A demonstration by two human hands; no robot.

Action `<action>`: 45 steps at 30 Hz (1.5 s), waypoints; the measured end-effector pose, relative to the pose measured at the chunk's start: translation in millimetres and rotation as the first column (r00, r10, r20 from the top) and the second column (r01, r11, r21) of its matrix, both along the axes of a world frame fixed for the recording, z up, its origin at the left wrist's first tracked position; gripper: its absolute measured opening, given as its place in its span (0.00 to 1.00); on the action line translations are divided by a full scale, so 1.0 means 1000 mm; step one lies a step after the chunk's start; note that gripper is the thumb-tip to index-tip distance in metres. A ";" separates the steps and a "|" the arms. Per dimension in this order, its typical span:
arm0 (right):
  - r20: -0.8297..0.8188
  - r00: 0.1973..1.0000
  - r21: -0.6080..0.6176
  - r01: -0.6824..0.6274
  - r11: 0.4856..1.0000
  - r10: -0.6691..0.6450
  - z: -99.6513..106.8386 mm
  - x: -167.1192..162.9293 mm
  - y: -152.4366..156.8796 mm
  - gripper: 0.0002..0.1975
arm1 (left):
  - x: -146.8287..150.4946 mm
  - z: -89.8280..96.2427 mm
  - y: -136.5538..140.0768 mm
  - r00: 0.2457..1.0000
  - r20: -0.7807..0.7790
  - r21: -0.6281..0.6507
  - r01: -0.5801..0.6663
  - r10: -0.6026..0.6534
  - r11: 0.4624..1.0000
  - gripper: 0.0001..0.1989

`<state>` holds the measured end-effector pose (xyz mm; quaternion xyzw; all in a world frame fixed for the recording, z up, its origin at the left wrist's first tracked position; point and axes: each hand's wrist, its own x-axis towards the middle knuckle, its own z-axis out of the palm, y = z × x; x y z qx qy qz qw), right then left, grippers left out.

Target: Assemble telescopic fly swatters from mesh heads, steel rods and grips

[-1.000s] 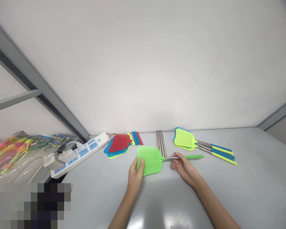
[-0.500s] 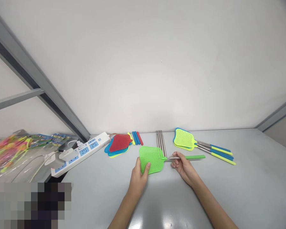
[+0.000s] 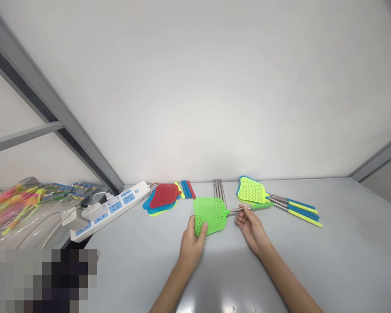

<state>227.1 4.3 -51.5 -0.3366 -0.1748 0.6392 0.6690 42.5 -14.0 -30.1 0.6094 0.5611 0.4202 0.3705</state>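
Note:
A green fly swatter (image 3: 211, 214) with a perforated head, a metal rod and a green grip is held above the table. My left hand (image 3: 193, 237) pinches the lower left edge of its head, thumb on top. The fingers of my right hand (image 3: 250, 224) are curled around the metal rod near the grip. Behind the head lie several loose metal rods (image 3: 219, 188) side by side. Right of them rest several fly swatters (image 3: 252, 190) with yellow and blue heads and grips, stacked in a fan.
Loose swatter heads (image 3: 164, 196) in red, blue and yellow are piled at the left, beside short coloured grips (image 3: 187, 190). A white power strip (image 3: 117, 208) with plugs runs along the table's left edge. Plastic-wrapped colourful items (image 3: 22, 204) lie beyond. A wall stands behind the table.
The green swatter has shifted slightly right and its grip end has tilted upward, away from me. Both hands have moved a little with it and keep their hold.

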 end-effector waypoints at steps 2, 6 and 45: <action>0.007 0.998 -0.006 0.067 0.998 -0.067 0.000 0.001 0.001 0.09 | 0.000 -0.001 0.000 1.000 0.003 -0.016 0.020 -0.020 1.000 0.11; 0.018 0.972 -0.004 0.233 0.972 -0.233 -0.002 0.008 0.004 0.09 | -0.002 -0.004 0.001 0.999 0.039 -0.040 0.038 -0.036 0.998 0.12; 0.310 0.905 -0.345 0.393 0.852 -0.292 -0.005 0.147 0.027 0.05 | 0.003 0.002 -0.008 0.998 -0.046 -0.108 0.041 -0.046 0.993 0.23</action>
